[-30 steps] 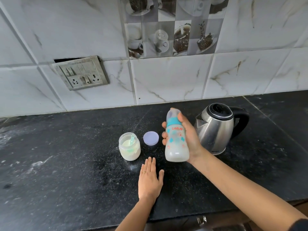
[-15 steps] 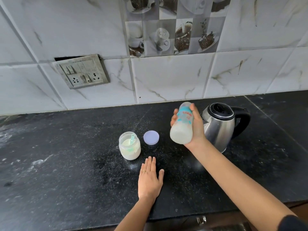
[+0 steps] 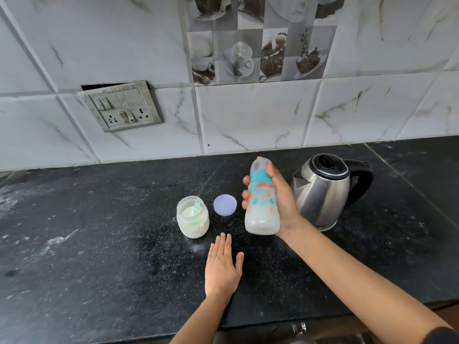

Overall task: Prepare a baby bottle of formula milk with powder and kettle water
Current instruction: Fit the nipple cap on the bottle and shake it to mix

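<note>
My right hand (image 3: pixel 279 197) grips a baby bottle (image 3: pixel 262 202) with a teal collar, held upright above the black counter (image 3: pixel 99 244); milky white liquid fills its lower part. My left hand (image 3: pixel 223 266) lies flat on the counter, fingers straight, holding nothing. An open jar of white formula powder (image 3: pixel 193 217) with a green scoop (image 3: pixel 197 207) inside stands left of the bottle. The jar's pale purple lid (image 3: pixel 225 204) lies beside it. A steel kettle (image 3: pixel 325 192) with a black handle stands just right of my right hand.
A tiled wall (image 3: pixel 248 115) backs the counter, with a switch and socket plate (image 3: pixel 121 108) at the left. White powder smears mark the counter's left side. The counter's front edge runs along the bottom of the view.
My right hand swung the bottle up and tilted it away, then brought it back down upright, as in a shake. My left hand stayed flat on the counter.
</note>
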